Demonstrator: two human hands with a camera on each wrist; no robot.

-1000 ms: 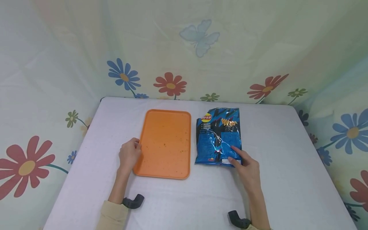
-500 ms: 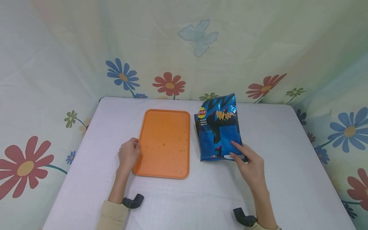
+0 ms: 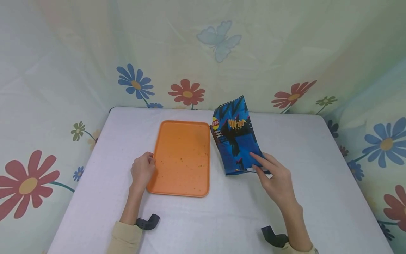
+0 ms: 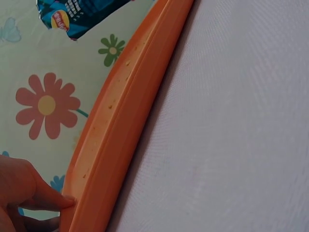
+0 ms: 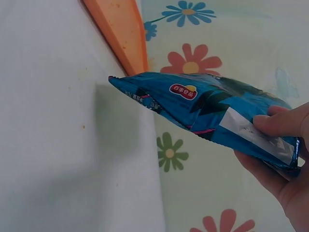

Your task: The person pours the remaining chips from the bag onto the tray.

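Observation:
An orange tray (image 3: 182, 158) lies flat on the table, with small crumbs scattered over it. My left hand (image 3: 143, 170) pinches the tray's left rim; in the left wrist view the thumb (image 4: 67, 199) presses on that rim. To the right, a blue and black chip bag (image 3: 236, 141) is raised off the table and leans left. Its upper left corner overlaps the tray's right edge in the head view. My right hand (image 3: 277, 180) grips the bag by its lower right corner, thumb on one face and fingers on the other. The bag's shadow falls on the cloth in the right wrist view.
A white cloth covers the table (image 3: 203, 229). Curtains (image 3: 253, 63) printed with flowers and a butterfly hang behind it and at both sides. A few crumbs (image 5: 83, 126) dot the cloth. Both wrists wear black camera mounts (image 3: 148, 222).
My right hand has raised the chip bag from the table, tilting its top leftward toward the tray, while the hand shifted slightly right. My left hand and the tray have stayed in place.

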